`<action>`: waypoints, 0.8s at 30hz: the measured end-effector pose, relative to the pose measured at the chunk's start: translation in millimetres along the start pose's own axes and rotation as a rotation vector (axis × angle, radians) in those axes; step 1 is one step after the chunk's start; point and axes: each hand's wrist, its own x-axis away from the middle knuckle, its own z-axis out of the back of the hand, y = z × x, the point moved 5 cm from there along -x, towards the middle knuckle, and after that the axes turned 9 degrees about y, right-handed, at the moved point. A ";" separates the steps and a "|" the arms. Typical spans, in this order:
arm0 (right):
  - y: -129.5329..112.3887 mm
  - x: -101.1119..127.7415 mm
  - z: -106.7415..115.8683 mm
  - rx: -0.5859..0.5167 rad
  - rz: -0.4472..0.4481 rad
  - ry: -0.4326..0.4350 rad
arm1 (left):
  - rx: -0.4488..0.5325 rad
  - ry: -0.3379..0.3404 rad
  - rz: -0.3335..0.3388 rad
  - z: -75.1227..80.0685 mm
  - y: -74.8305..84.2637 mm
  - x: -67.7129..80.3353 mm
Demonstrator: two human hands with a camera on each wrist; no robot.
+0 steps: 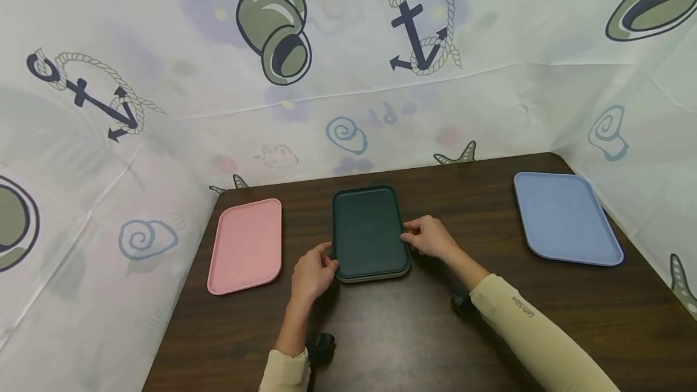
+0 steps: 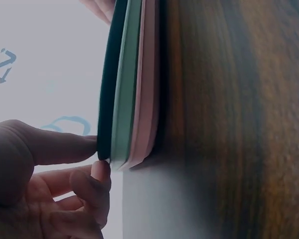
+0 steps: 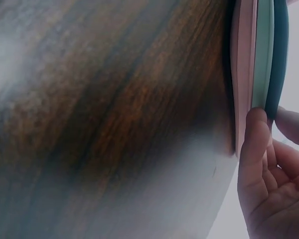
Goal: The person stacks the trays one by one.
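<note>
In the head view a dark green tray (image 1: 366, 231) lies on top of a stack in the middle of the table. Both wrist views show the layers beneath it: a light green tray (image 2: 125, 99) and, lowest, a pink tray (image 2: 148, 89). My left hand (image 1: 313, 274) pinches the dark green tray's left edge near the front corner, thumb on top and a fingertip under the rim. On the opposite edge, my right hand (image 1: 430, 236) grips the same tray between thumb and forefinger, with the forefinger (image 3: 256, 124) also against the light green tray's side.
Left of the stack lies a separate pink tray (image 1: 247, 247), and toward the far right a blue tray (image 1: 566, 216). The dark wooden table (image 1: 392, 331) meets a patterned cloth (image 1: 348, 29) behind and at both sides.
</note>
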 end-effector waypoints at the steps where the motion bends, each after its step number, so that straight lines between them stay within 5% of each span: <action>1: -0.1 0.3 -0.1 -0.002 -0.003 -0.005 | -0.006 -0.003 0.003 0.3 0.5 0.5; 7: -1.5 2.0 1.2 -0.004 -0.019 -0.018 | -0.058 -0.001 -0.003 4.9 6.0 4.8; 11: -1.3 5.1 1.5 -0.014 -0.014 -0.023 | -0.120 0.072 -0.068 10.6 15.1 11.5; 18: 3.4 19.9 9.0 -0.091 0.010 -0.018 | -0.120 0.251 -0.249 22.1 55.1 27.5; 24: 9.3 40.3 32.2 -0.145 -0.008 -0.010 | -0.089 0.244 -0.440 11.8 97.7 43.5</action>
